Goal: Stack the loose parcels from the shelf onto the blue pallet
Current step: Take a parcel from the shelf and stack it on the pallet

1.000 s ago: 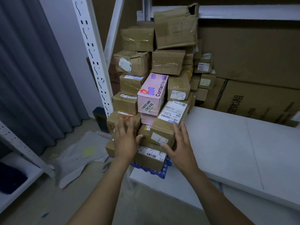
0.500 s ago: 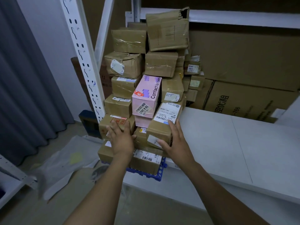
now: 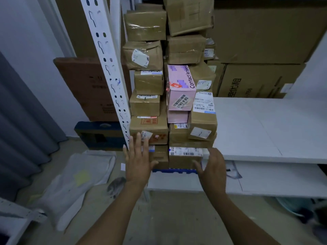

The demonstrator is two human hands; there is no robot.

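Note:
A tall stack of taped brown parcels [image 3: 148, 129] stands on a blue pallet [image 3: 174, 171], of which only the front edge shows under the bottom boxes. A pink box [image 3: 180, 89] marked "Contact lenses" sits midway up the stack. My left hand [image 3: 137, 160] is spread flat with straight fingers, in front of the lower left parcels. My right hand [image 3: 212, 167] is held open near the right side of the bottom parcel [image 3: 184, 157]; whether it touches the box I cannot tell. Neither hand holds anything.
A white perforated shelf post [image 3: 109, 71] rises just left of the stack. A white shelf board [image 3: 269, 128] runs to the right, a lower board [image 3: 265, 181] beneath it. Large flat cartons [image 3: 256, 32] lean at the back. Grey bags [image 3: 76, 181] lie on the floor, left.
Both hands have dropped from the middle parcels to the bottom of the stack. The right hand has come off the labelled parcel it was touching. The view has moved closer and lower.

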